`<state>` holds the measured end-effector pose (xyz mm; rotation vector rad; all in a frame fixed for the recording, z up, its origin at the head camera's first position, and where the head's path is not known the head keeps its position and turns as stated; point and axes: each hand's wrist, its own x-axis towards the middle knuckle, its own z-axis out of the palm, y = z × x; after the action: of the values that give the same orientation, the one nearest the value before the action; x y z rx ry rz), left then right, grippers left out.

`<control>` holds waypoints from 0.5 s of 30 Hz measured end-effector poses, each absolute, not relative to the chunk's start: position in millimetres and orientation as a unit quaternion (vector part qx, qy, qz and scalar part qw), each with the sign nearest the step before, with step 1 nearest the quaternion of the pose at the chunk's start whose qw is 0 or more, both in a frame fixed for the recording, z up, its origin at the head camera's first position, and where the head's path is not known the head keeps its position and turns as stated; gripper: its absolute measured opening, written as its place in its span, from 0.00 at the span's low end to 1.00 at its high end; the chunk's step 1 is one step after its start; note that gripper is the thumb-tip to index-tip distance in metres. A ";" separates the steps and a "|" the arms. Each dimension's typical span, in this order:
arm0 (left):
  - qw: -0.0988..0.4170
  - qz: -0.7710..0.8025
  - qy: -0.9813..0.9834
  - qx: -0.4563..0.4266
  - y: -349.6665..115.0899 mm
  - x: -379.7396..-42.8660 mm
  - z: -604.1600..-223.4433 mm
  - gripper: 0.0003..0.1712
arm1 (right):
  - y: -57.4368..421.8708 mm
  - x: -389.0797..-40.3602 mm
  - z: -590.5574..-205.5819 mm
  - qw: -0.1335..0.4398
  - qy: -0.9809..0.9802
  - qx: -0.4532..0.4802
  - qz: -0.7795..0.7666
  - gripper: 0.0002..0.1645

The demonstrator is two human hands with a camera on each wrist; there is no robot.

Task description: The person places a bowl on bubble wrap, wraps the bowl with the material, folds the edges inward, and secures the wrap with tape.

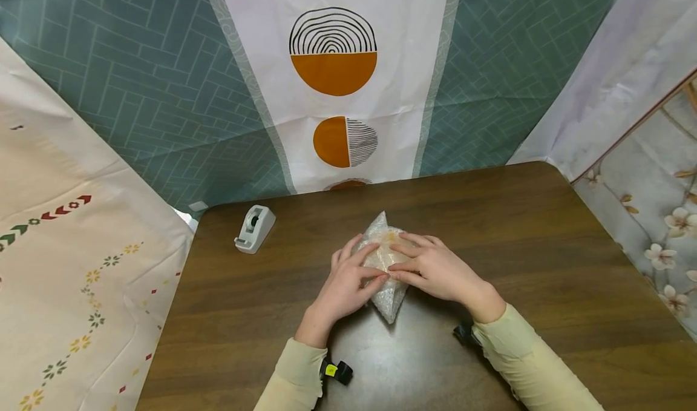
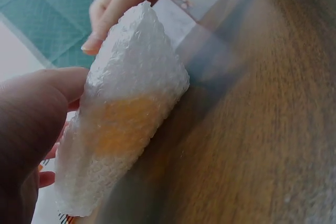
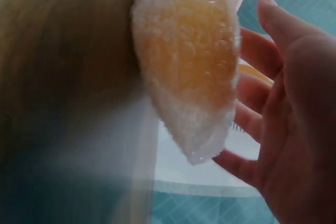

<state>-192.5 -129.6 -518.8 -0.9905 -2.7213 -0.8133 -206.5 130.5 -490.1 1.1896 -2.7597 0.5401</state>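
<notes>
A bundle of clear bubble wrap [image 1: 389, 303] with pointed ends lies on the wooden table. Through the wrap an orange-yellow object [image 2: 126, 124] shows; its kind is hidden by the bubbles. My left hand [image 1: 344, 282] rests on the left side and top of the bundle, fingers spread. From the right, my right hand [image 1: 440, 269] lays its extended fingertips on the top, close to the left thumb and forefinger. In the right wrist view the bundle [image 3: 189, 61] tapers to a folded tip, with the right fingers [image 3: 247, 121] spread along its side.
A white tape dispenser [image 1: 255, 229] stands near the table's far left corner. The brown table [image 1: 517, 235] reaches back to a patterned cloth [image 1: 348, 84]. More hanging cloth borders both sides. Dark straps [image 1: 339, 372] sit at the wrists.
</notes>
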 end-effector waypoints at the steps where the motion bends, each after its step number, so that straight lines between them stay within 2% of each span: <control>1: 0.063 -0.272 -0.903 -0.327 -130.1 -192.1 -518.7 0.14 | 130.4 -206.0 -491.2 0.034 -0.906 0.388 0.168 0.21; 9: 0.049 -0.287 -0.899 -0.328 -131.5 -192.3 -520.6 0.15 | 122.3 -198.8 -494.4 -0.017 -0.930 0.336 0.146 0.29; 15: 0.016 -0.332 -0.884 -0.330 -145.8 -196.8 -513.2 0.18 | 112.8 -191.4 -496.2 -0.026 -0.940 0.309 0.144 0.34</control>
<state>-196.8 -145.8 -513.2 -1.0251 -2.7479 -1.0322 -191.4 112.8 -496.2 0.9866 -3.0033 0.4588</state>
